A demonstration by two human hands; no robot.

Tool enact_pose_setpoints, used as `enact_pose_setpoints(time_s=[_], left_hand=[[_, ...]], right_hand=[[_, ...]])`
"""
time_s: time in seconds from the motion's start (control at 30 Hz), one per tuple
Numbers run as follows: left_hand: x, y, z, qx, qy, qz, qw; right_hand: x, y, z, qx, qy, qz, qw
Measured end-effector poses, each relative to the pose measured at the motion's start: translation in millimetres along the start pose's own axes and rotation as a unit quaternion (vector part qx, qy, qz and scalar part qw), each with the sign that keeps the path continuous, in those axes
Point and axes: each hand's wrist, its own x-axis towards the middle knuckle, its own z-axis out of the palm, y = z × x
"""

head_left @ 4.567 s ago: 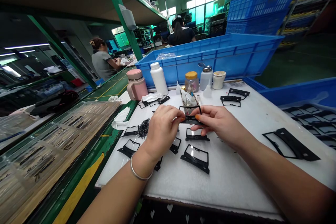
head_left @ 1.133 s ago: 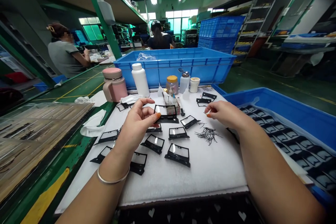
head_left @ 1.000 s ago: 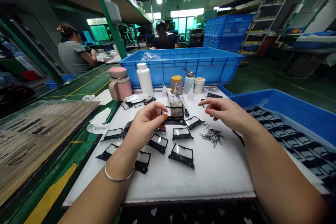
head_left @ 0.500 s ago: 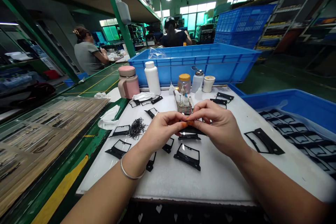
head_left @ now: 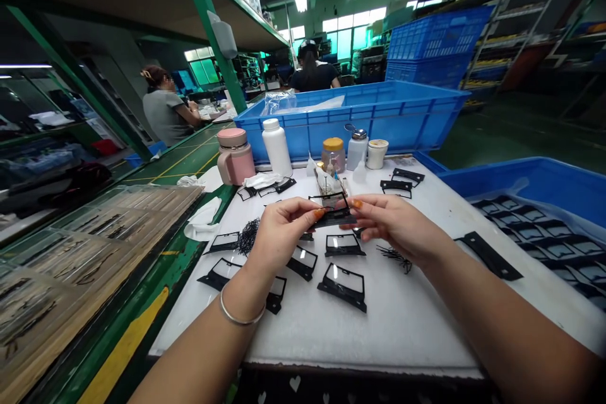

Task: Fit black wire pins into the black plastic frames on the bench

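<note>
My left hand (head_left: 281, 230), closed, pinches the left side of a small black plastic frame (head_left: 337, 219) raised above the white board. My right hand (head_left: 400, 224) has its thumb and fingers closed at the same frame's right end. Several similar black frames with clear windows lie below, one (head_left: 343, 289) close to the front. A clump of short black strips (head_left: 249, 237) sits beside my left hand, partly hidden by it. Under my right hand is a smaller bunch of black strips (head_left: 396, 259).
Behind the white board (head_left: 392, 328) stand a pink mug (head_left: 235, 164), a white bottle (head_left: 277, 148), a pump bottle (head_left: 357, 151) and a large blue crate (head_left: 402, 117). A blue bin (head_left: 478, 183) with many frames is on the right. Two people sit farther back.
The frame has risen and tilted so its window shows between my hands. My right hand has moved slightly right, its fingers spreading from the left ones; the strip bunch beneath it is now visible.
</note>
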Motion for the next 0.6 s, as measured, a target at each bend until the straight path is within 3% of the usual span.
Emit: enact_pose_setpoints(time_s=[0.1,0.33,0.6], left_hand=[[0.6,-1.6,-0.8,0.025,-0.001,0.023,0.999],[0.0,-0.5,-4.5,0.110,0.043,0.131,0.984],[-4.0,0.9,-1.1,0.231,0.051,0.223,0.946]], right_hand=[[1.5,2.0,2.8,0.058,-0.033,0.044,0.997],[3.8,4.8,4.8,0.056,0.036,0.029,0.997],[2.5,3.8,12.0,0.034,0.037,0.021,0.999]])
